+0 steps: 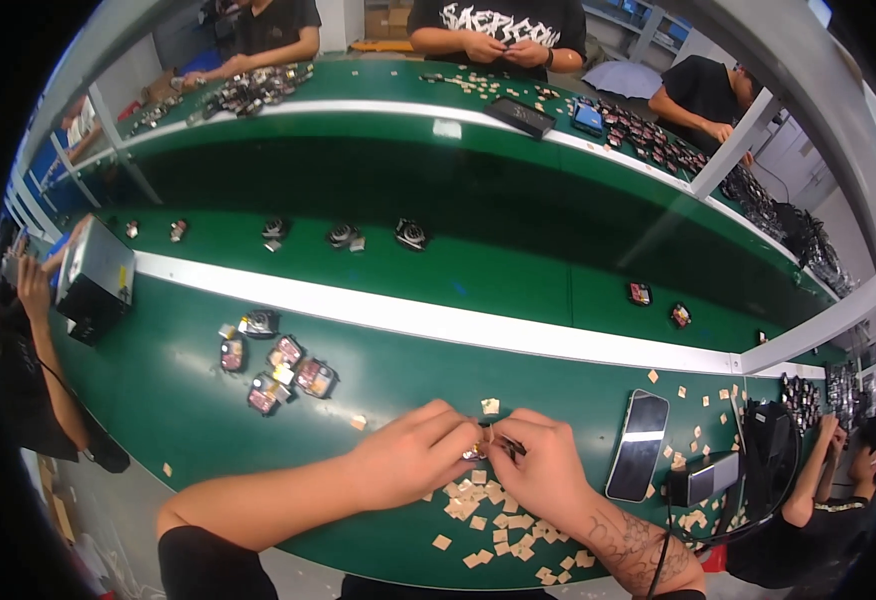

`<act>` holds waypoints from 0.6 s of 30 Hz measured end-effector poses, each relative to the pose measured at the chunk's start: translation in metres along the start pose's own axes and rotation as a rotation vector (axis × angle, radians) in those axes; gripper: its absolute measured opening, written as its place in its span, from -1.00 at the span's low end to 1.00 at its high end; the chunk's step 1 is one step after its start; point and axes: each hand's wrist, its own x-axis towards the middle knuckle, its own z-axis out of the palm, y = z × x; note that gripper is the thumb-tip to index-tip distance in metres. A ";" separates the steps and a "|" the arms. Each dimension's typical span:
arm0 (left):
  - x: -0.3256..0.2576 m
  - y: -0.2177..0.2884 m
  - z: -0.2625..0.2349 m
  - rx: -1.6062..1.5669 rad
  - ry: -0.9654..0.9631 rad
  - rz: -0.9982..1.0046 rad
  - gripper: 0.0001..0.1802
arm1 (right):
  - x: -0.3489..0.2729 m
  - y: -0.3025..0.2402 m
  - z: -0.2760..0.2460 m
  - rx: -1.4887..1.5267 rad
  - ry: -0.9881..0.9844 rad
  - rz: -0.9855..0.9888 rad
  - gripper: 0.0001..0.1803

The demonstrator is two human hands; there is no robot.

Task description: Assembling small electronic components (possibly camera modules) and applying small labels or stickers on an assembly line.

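Observation:
Close in front of me, both hands meet over a small electronic module (475, 453) with a shiny, yellowish face, mostly covered by fingers. My left hand (420, 447) is closed and pinches its left side. My right hand (543, 458) is also closed, thumb and finger pressed together at the module's right edge. Something dark shows beneath those right fingers; its kind is too hidden to tell. Small tan square pieces (520, 523) lie scattered below my hands, and a single tan square (490, 406) lies just beyond them. Several similar modules (286, 352) sit grouped to the left.
A phone (638, 445) and a black-and-silver box (703, 481) with a cable stand at right. Beyond a white rail (438, 325), a green conveyor belt (528, 275) carries spaced modules. A dark metal box (98, 280) stands far left. Several co-workers sit around, with grey frame posts between.

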 end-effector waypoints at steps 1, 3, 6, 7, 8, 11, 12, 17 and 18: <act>0.001 0.002 -0.001 -0.001 0.007 -0.001 -0.64 | 0.001 0.001 0.002 -0.003 0.021 -0.030 -0.76; 0.000 0.004 0.001 0.010 0.023 0.004 -0.64 | -0.002 0.002 0.007 0.058 0.145 -0.070 -0.75; 0.001 0.004 0.003 0.027 0.129 0.045 -0.61 | -0.002 0.010 0.003 0.222 0.105 -0.046 -0.74; 0.004 0.007 0.003 0.025 0.162 0.075 -0.61 | -0.005 0.013 -0.002 0.304 -0.049 0.023 -0.74; 0.006 0.015 0.001 0.043 0.151 0.086 -0.61 | -0.007 0.016 -0.003 0.372 -0.060 0.072 -0.78; 0.016 0.024 -0.004 -0.161 0.119 -0.144 -0.65 | -0.011 0.019 -0.005 0.590 -0.021 0.063 -0.79; 0.019 0.021 -0.004 -0.294 0.037 -0.300 -0.69 | -0.011 0.021 -0.003 0.597 -0.010 0.057 -0.79; 0.076 -0.011 -0.013 -0.262 0.035 -0.501 -0.83 | -0.006 0.013 -0.012 0.094 0.328 -0.076 -0.46; 0.096 -0.023 -0.018 -0.228 0.101 -0.478 -0.84 | -0.007 0.012 -0.019 0.058 0.334 -0.029 -0.39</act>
